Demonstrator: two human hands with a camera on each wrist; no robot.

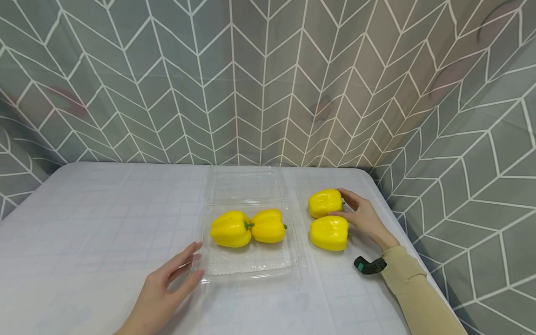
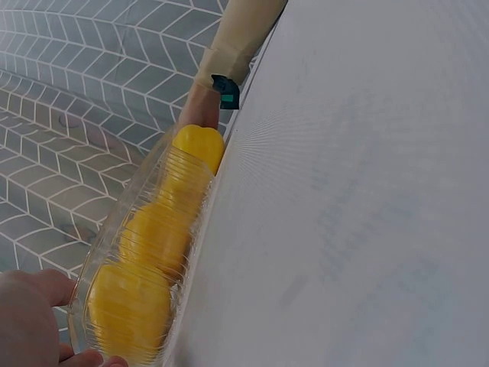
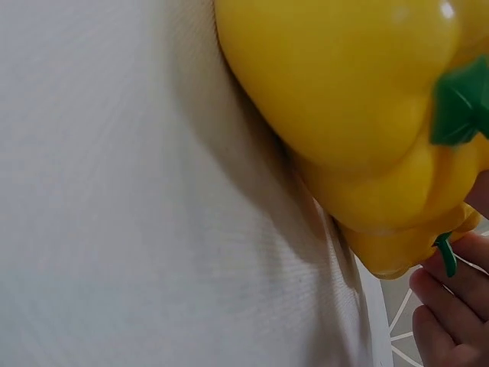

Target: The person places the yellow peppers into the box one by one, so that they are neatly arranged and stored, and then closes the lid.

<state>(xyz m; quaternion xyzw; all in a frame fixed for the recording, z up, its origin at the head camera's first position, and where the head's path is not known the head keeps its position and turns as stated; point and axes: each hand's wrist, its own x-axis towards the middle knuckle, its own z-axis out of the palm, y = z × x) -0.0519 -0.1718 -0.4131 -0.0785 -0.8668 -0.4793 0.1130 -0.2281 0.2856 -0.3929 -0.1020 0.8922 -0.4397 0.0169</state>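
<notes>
A hinged clear plastic container (image 1: 251, 267) lies with its lid (image 1: 247, 184) folded back. Two yellow bell peppers sit inside, a left one (image 1: 230, 229) and a right one (image 1: 268, 226). My left hand (image 1: 165, 284) is at the container's left side, its extended fingertips touching the edge and front corner. To the right of the container are two more yellow bell peppers, a far one (image 1: 324, 203) and a near one (image 1: 329, 233). My right hand (image 1: 363, 216) grips the far pepper around its stem end, thumb on its near side. In the right wrist view, fingers (image 3: 451, 306) show beside a green stem.
White cloth covers the table (image 1: 104, 223). A grey curtain (image 1: 234, 83) with white zigzag lines hangs behind it and along the right side. A black wrist band piece (image 1: 370, 265) juts from the right sleeve, beside the near pepper.
</notes>
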